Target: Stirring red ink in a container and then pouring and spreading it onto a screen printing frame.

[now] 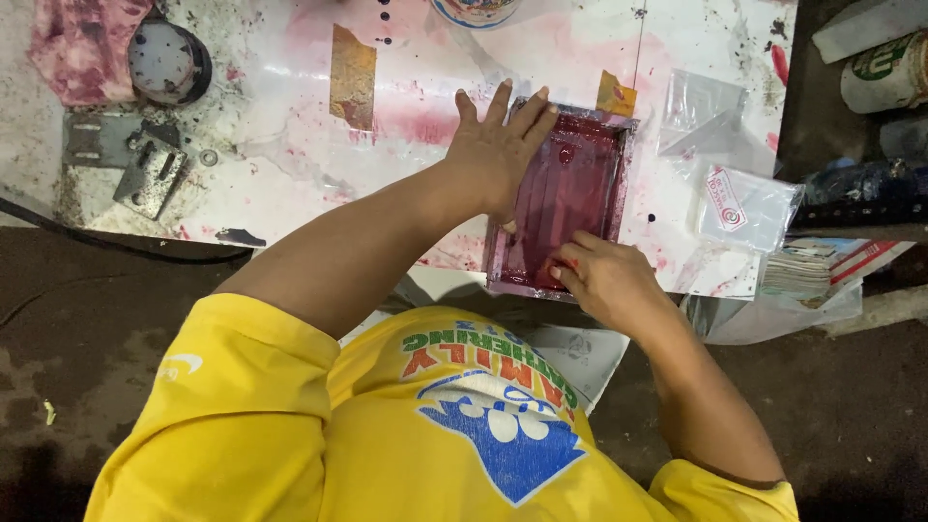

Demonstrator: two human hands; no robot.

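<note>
We look straight down on a person in a yellow shirt point(290, 435) at a white worktable point(290, 155) smeared with pink and red ink. A small rectangular printing frame point(570, 193), its mesh soaked dark red, lies flat at the near edge of the table, between the two hands. The left hand point(498, 150) lies open, palm down, with fingers spread across the frame's upper left corner, pressing on it rather than gripping. The right hand point(604, 275) rests on the frame's near right corner with fingers curled; we cannot tell whether it grips anything. Just right of the frame lie clear plastic bags point(739, 198). Strips of brown tape point(352, 75) stick to the table left of the frame, and a metal bracket point(150, 169) sits far left.
</note>
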